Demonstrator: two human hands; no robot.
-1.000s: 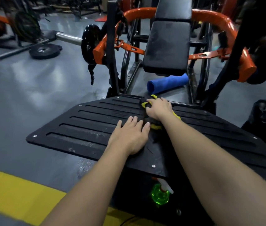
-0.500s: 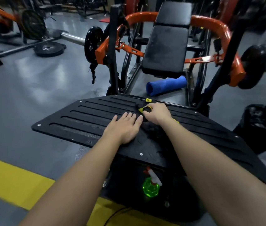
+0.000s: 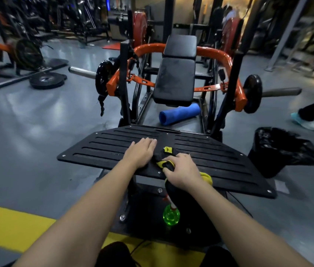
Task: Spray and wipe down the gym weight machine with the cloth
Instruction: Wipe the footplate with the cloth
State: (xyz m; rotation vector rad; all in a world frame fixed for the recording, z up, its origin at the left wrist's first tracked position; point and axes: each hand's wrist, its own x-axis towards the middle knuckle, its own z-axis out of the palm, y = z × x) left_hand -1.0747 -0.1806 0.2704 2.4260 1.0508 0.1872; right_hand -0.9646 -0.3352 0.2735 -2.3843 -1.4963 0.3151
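From my feed, loose weight plates (image 3: pixel 46 80) lie on the grey floor far out at ten o'clock. A yellow stripe (image 3: pixel 7 224) crosses the floor at eight o'clock.

The weight machine (image 3: pixel 233 81) fills the middle of the view. Its black slotted footplate (image 3: pixel 215 157) is tilted toward me.

My left hand (image 3: pixel 142 152) lies flat on the footplate just left of its centre line. The fingers are straight and together, pointing to twelve o'clock, and it holds nothing.

Just beside it, at its three o'clock, is the black and yellow cloth (image 3: pixel 167 150). It sits bunched on the middle of the plate, close to the near edge. One yellow corner sticks up toward twelve. The rest trails back over the plate's near edge under my wrist.

My right hand (image 3: pixel 183 170) is on top of the cloth. Its fingers are curled into the fabric, gripping a wad of it against the plate.

Straight below that hand, at six o'clock, a green spray bottle (image 3: pixel 171 215) stands on the machine's dark base, under the plate's edge. Its trigger head is partly hidden by the hanging cloth.

Beyond the plate at twelve o'clock the black back pad (image 3: pixel 174 81) leans inside the orange arms. A blue foam roller (image 3: pixel 179 113) lies on the floor beneath the pad.

At three o'clock of the plate stands a bin (image 3: pixel 281 151) lined with a black bag. Further right, near the frame edge, another person's shoe (image 3: pixel 304 123) and dark trouser leg are on the floor.
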